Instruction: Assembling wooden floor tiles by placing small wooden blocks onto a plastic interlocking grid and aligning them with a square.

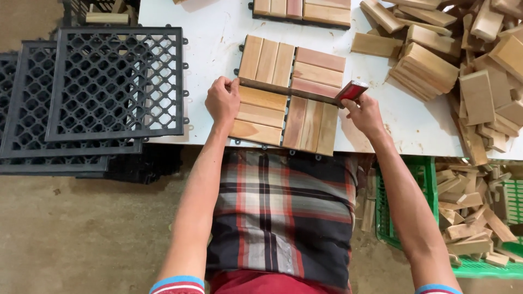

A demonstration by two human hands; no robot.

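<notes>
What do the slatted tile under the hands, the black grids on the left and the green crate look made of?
Slatted tile: bare, unvarnished wood by the look; grain and mixed tan and reddish tones show. Black grids: likely moulded plastic, matt, with a uniform lattice and edge tabs. Green crate: plastic too, probably, with a glossy mesh wall. The left hand steadies the tile; the right hand holds a red-ended tool, material unclear.

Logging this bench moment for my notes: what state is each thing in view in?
Wooden tile: four slat panels filled, flat on white table.
Left hand: pressing the tile's left edge.
Right hand: gripping a red block at the tile's right edge.
Black plastic grids: stacked, bare of slats.
Loose slats: heaped.
Green crate: holding offcuts.
</notes>
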